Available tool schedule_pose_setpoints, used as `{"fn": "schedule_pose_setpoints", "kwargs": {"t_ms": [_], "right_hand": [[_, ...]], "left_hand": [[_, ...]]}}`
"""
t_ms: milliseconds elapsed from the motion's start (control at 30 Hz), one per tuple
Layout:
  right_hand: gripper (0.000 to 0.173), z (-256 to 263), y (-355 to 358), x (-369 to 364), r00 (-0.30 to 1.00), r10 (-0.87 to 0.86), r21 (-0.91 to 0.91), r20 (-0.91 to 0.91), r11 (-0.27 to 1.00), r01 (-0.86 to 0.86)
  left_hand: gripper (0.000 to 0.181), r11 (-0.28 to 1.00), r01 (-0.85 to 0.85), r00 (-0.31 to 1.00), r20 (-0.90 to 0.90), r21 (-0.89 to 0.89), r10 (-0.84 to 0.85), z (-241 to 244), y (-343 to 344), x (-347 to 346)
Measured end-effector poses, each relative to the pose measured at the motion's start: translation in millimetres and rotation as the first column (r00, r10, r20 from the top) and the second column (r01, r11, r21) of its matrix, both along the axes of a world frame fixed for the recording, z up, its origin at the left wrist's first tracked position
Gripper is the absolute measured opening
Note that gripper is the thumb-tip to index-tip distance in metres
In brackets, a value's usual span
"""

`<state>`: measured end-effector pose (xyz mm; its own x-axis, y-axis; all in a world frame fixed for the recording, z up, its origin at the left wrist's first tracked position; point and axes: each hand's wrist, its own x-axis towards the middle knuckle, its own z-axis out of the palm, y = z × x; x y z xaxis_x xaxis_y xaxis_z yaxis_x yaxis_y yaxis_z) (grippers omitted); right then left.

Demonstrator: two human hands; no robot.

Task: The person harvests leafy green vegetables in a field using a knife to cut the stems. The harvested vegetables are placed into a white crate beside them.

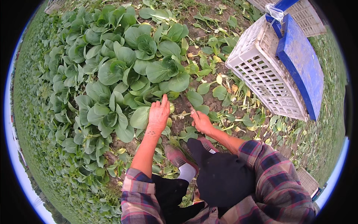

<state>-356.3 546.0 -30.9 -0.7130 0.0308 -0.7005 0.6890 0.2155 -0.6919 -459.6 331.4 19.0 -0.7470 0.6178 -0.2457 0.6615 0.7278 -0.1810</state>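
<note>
My left hand (159, 113) grips a pak choi plant (139, 117) at the near edge of the standing crop. Its pale stalk base shows just right of my fingers, and part of the plant is hidden under the hand. In my right hand (202, 122) is a slim knife (192, 108), its dark blade pointing forward and left, low over the soil. The blade tip is hard to make out against leaves and earth. A small gap of ground separates the knife from the gripped plant.
Dense pak choi (120, 64) stands ahead and left. Cut leaves and yellowed trimmings (219, 92) litter the soil to the right. A white plastic crate (260, 75) with a blue panel (303, 64) sits at the right. My shoes (176, 156) are close below the hands.
</note>
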Motion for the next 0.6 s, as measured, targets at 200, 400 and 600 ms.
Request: {"fn": "schedule_pose_setpoints", "kwargs": {"t_ms": [200,400,600], "right_hand": [[0.054,-15,3,-1,0.995,-0.051,-0.110,0.083,0.992,0.060],[0.053,-27,1,-7,0.970,-0.109,-0.308,0.217,0.935,0.174],[0.051,-57,0,-19,0.999,0.033,-0.023,-0.017,0.999,-0.033]], "left_hand": [[0.047,0.996,-0.015,1.000,0.017,0.092,0.013,-7,-10,-4],[0.051,0.980,-0.080,0.996,0.054,0.182,0.071,-11,-10,-3],[0.062,0.974,-0.111,0.992,0.073,0.199,0.098,-16,-6,2]]}}
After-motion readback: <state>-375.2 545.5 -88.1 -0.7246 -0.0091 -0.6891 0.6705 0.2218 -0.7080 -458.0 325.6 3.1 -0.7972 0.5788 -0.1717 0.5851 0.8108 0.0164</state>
